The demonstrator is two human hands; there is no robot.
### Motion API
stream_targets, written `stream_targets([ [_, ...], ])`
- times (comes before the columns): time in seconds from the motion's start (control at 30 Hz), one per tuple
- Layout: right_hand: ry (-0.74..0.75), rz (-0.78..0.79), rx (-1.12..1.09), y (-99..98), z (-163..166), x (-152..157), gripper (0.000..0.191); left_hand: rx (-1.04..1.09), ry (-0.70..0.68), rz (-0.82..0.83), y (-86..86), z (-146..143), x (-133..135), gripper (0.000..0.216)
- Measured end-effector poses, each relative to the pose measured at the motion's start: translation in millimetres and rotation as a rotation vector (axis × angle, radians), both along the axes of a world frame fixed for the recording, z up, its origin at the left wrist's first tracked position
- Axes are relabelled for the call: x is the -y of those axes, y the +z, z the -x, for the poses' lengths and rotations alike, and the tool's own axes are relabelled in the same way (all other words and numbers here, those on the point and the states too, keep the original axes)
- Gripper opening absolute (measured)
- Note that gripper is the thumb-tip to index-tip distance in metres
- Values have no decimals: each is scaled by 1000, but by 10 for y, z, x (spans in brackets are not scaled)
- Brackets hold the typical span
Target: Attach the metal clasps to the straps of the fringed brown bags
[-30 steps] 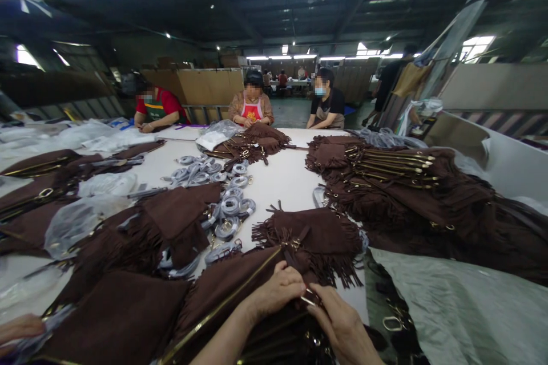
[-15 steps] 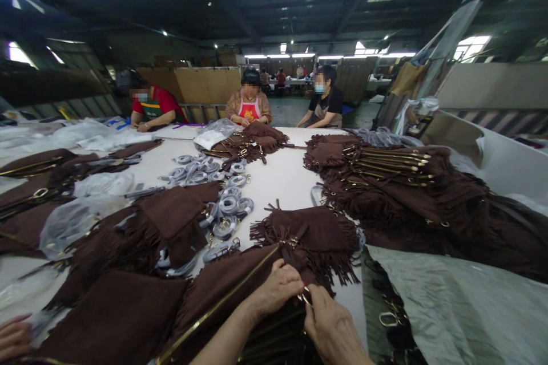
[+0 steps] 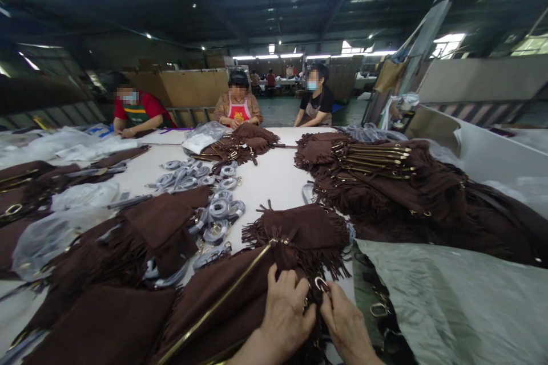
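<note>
Metal clip [image 3: 320, 284] in the right hand [image 3: 346, 319], by the brown bag [image 3: 231, 291] at the bench's [image 3: 278, 188] near side.
A loose pinch could let the clip slip into the fringe [image 3: 337, 265]. The right fingers pinch it; the left hand [image 3: 289, 308] curls half open over the bag, its grip hard to tell.

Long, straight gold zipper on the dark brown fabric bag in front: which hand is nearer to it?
Left. The left hand is just to the right of the gold zipper; the right hand is farther right, beyond the left hand.
</note>
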State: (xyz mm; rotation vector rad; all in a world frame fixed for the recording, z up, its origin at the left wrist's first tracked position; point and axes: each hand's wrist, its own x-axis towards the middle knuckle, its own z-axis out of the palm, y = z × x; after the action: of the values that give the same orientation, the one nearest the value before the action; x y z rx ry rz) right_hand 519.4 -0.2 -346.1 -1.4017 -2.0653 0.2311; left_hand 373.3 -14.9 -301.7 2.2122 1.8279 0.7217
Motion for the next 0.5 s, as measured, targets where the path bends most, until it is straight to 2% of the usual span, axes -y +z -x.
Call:
stream_targets([
  [0.1, -5, -40, 2, -17, 52, -35, 20, -14, 81, -72, -47, -87, -17, 6],
  [0.23, 7, -86, 18, -73, 69, -101, 20, -39, 115, -129, -96, -123, -52, 2],
  [0.37, 61, -170, 17, -108, 86, -160, 20, -59, 120, -118, -102, -114, -70, 5],
  [0.5, 74, -186, -12, -117, 120, -195, 20, -99, 108, -63, -79, -106, -88, 10],
])
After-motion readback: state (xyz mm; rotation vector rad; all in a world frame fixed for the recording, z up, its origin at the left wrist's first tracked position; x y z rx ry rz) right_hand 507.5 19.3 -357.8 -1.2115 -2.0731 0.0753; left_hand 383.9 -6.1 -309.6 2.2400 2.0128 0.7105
